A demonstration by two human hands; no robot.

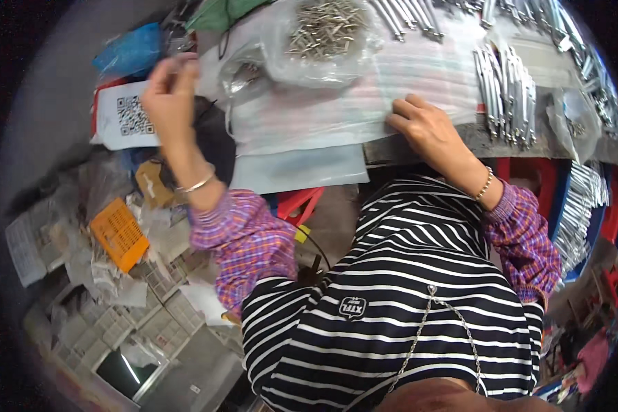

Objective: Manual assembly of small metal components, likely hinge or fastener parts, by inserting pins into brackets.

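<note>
My left hand (pixel 172 103) is raised at the left, beside a white card with a square printed code (pixel 132 115). Its fingers are bent together and slightly blurred, and whatever they pinch is too unclear to name. At the table's near edge, my right hand (pixel 429 130) rests on a pale, plastic-covered cloth (pixel 419 75), its fingers curled under; anything inside them is hidden. Beyond the hands, a clear plastic bag (pixel 278 65) holds a heap of small metal pins (pixel 328 29). To the right of my right hand lies a bundle of slim metal rods (pixel 507 96).
More metal rods (pixel 408 15) lie along the far edge. A small bag of parts (pixel 575 123) sits at the right, above a blue bin of metal pieces (pixel 578 213). A blue packet (pixel 128 49) is at the far left; an orange basket (pixel 119 235) stands lower left.
</note>
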